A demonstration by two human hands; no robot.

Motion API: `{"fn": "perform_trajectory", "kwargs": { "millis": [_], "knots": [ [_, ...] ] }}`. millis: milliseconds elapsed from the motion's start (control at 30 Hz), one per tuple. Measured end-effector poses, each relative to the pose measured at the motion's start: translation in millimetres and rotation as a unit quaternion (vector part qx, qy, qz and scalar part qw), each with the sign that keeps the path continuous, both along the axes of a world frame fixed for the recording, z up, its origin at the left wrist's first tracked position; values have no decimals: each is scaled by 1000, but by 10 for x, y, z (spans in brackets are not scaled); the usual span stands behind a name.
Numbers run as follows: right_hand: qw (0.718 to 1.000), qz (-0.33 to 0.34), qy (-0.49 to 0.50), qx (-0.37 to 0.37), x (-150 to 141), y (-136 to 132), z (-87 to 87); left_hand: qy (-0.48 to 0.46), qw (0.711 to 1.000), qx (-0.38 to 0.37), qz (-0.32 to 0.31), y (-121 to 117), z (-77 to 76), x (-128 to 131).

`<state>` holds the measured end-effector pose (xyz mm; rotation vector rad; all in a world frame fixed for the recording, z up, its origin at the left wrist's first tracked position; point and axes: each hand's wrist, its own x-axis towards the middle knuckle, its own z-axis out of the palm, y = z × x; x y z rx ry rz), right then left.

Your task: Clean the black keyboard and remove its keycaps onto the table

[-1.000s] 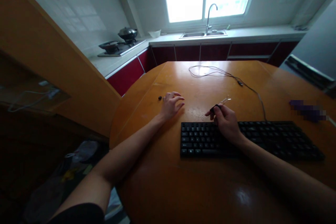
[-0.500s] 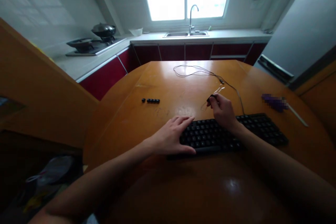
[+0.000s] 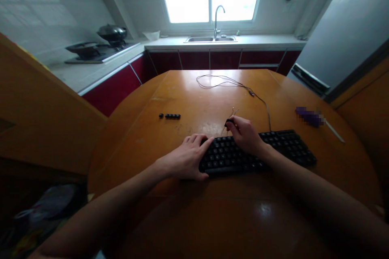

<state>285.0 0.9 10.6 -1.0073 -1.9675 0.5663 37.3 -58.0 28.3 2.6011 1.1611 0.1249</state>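
Head view, hands: the bare left hand [image 3: 193, 158] is resting over the left end of a long, black, rectangular plastic keyboard [image 3: 282, 145], thumb at the near edge, fingers towards the far edge; thumb and fingers are standing apart, and whether they are clamping the keyboard cannot be told. The bare right hand [image 3: 244, 134] is pinching, thumb and fingers together, the grip of a small black tool with thin wire prongs [image 3: 228, 122]; it is hovering about the keyboard's far edge, contact between wires and keys being too fine to tell.

Head view, tabletop: the keyboard is lying on a rounded, glossy, orange-brown wooden table [image 3: 188, 101]. Left of it, a single small black keycap [image 3: 161, 115] is sitting just beside a short row of black keycaps [image 3: 172, 116]. A thin dark cable [image 3: 268, 113] is running from the keyboard's far edge into a loose loop. Well to the right, a blurred purple object [image 3: 310, 116] is lying near a slim pale strip [image 3: 335, 132]
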Motion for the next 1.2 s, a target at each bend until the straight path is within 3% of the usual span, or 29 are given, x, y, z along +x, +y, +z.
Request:
{"fn": "perform_trajectory", "kwargs": {
  "millis": [200,467,600,1033,1100,1200],
  "knots": [
    [998,-28,47,-16,-74,-64,38,37,998,-52,-14,53,85,-180],
    [999,-21,31,-35,-204,-201,86,15,998,-66,-16,17,102,-111],
    [998,15,28,-46,-238,-289,105,32,995,-92,-34,22,103,-128],
    [982,126,-130,62,-299,-328,-122,-172,977,-116,-55,252,-16,-31],
    [985,112,-124,51,-301,-317,-153,-186,975,-113,-52,269,-53,-16],
    [994,74,-78,-22,-306,-289,-186,-198,973,-113,-35,293,-111,3]
  ]
}}
